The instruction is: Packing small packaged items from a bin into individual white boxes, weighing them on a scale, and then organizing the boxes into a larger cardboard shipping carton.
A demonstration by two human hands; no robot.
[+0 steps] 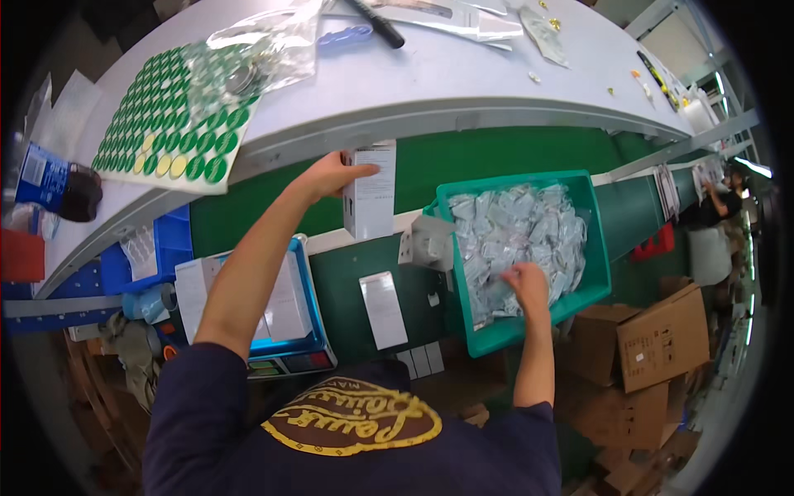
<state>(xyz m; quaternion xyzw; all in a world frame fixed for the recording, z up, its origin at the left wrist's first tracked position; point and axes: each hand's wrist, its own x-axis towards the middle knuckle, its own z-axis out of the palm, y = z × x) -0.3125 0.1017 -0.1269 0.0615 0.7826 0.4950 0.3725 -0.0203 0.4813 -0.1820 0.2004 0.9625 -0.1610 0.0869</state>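
Note:
My left hand [337, 174] grips a white printed box [371, 205] from its left side, holding it upright over the far edge of the green work surface. Inside the teal bin [597, 248], my right hand [529, 286] is lowered onto a heap of small clear plastic bags [538, 219]. Its fingertips are pinched together, and blur hides what lies between them. Against the bin's left wall is a pale grey folded piece with holes [428, 243]. A flat white box [383, 311] lies on the green surface between my arms.
At left, several white boxes [287, 307] stand on a blue-topped scale [318, 331]. Beyond runs a white shelf [430, 78] holding a green sticker sheet [186, 136], a clear bag and a black marker [376, 23]. Cardboard boxes [662, 339] are at right; a person [726, 198] works farther off.

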